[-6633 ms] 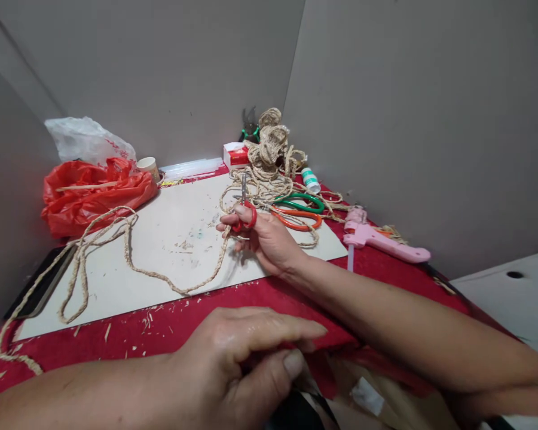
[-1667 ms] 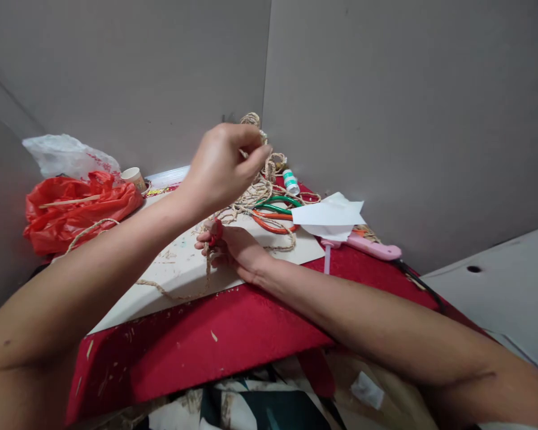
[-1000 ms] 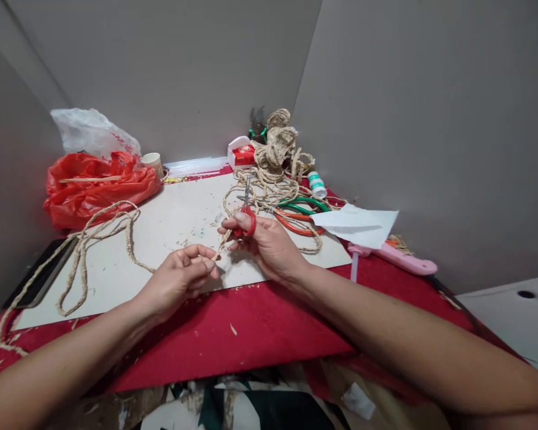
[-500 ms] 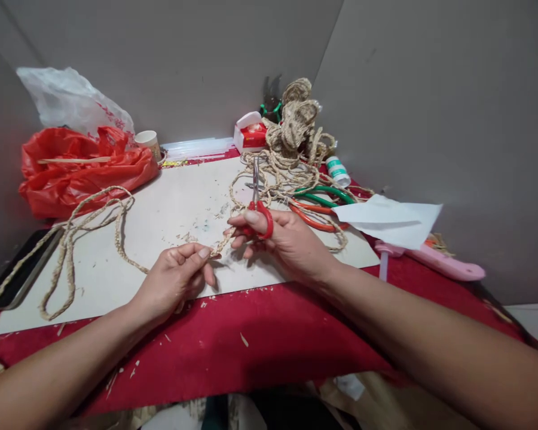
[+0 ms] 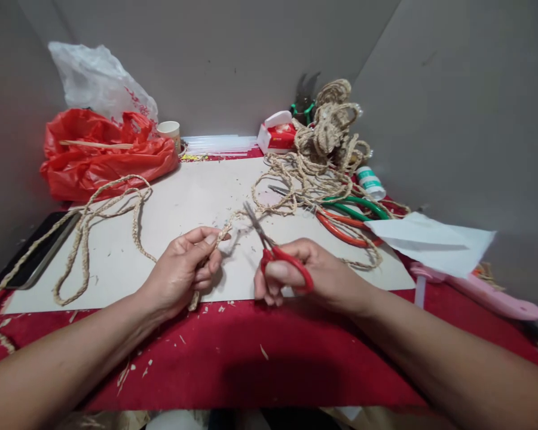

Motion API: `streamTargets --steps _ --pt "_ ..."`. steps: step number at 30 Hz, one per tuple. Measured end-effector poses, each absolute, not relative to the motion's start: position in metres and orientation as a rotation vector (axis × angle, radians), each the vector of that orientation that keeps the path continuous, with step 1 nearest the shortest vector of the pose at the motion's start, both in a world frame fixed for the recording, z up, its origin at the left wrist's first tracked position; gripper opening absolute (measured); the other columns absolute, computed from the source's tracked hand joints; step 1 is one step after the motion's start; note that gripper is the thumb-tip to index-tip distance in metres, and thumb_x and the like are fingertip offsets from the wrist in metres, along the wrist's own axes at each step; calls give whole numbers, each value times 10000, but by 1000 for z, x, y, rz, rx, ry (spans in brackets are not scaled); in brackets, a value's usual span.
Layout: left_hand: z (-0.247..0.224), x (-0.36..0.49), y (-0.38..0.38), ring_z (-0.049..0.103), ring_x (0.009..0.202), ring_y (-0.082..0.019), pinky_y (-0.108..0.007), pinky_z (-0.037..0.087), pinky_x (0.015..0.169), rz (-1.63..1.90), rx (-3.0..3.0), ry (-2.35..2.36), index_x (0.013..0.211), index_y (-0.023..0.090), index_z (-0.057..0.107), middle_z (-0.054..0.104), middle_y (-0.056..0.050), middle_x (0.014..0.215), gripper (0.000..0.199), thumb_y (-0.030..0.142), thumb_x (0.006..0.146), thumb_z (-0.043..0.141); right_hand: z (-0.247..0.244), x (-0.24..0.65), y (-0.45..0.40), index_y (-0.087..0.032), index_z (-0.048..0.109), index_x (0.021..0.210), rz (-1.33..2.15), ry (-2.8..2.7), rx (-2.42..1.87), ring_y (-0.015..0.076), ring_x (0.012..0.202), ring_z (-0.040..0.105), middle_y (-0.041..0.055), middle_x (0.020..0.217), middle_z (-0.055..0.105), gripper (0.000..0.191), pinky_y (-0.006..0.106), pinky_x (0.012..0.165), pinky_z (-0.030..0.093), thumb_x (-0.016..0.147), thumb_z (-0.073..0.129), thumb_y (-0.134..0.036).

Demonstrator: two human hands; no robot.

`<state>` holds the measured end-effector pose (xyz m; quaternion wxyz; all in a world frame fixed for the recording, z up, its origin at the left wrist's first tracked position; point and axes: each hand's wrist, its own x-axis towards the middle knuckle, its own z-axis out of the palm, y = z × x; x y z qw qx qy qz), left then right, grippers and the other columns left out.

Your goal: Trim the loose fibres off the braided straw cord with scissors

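Observation:
Braided straw rope (image 5: 223, 235) is pinched between the thumb and fingers of my left hand (image 5: 186, 266), over the front part of a white board (image 5: 210, 188). A short end of rope hangs below that hand. My right hand (image 5: 296, 272) holds red-handled scissors (image 5: 269, 242), their blades pointing up and left, apart from the held rope. Further rope runs from the left hand's side in loops across the board's left, and more rope lies tangled behind the scissors.
At the back left sit a red plastic bag (image 5: 107, 158) and a paper cup (image 5: 169, 132). Rope bundles (image 5: 329, 128), a red box (image 5: 278, 136) and green-handled pliers (image 5: 356, 206) are at the back right. White paper (image 5: 434, 242) and a pink tool (image 5: 488, 292) lie right; a phone (image 5: 38, 248) lies left.
My right hand with the scissors has moved down and away from my left hand, and the blades have tilted leftward. The view has shifted, so the table's things appear further right.

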<state>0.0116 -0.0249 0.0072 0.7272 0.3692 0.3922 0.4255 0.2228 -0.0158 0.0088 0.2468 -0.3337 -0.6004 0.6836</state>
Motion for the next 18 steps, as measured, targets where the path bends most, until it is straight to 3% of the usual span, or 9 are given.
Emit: streamTargets --steps 3,8,13,18 --pt "11 11 -25 160 389 -35 -140 133 366 955 766 862 921 184 542 385 79 487 49 221 899 518 12 221 -19 -135 589 577 1673 -1839 -1057 92 478 455 8 522 546 414 220 475 354 751 632 -508" --pt "14 10 -25 128 415 -38 -144 107 373 960 719 855 870 173 546 283 93 488 67 238 881 556 11 223 -18 -177 427 523 1046 -2141 -1194 74 472 324 -42 492 373 377 228 457 238 777 574 -414" --pt "13 9 -25 112 417 -36 -150 102 378 947 749 869 906 153 594 257 98 476 88 230 870 574 7 227 -16 -181 424 569 495 -2395 -1230 86 505 347 -35 541 413 319 244 514 238 776 567 -376" --pt "12 10 -26 146 397 -39 -158 119 374 954 772 881 904 149 613 317 82 459 122 240 883 534 4 226 -16 -179 481 630 239 -2496 -1289 103 538 406 -16 597 493 243 250 536 241 765 559 -365"
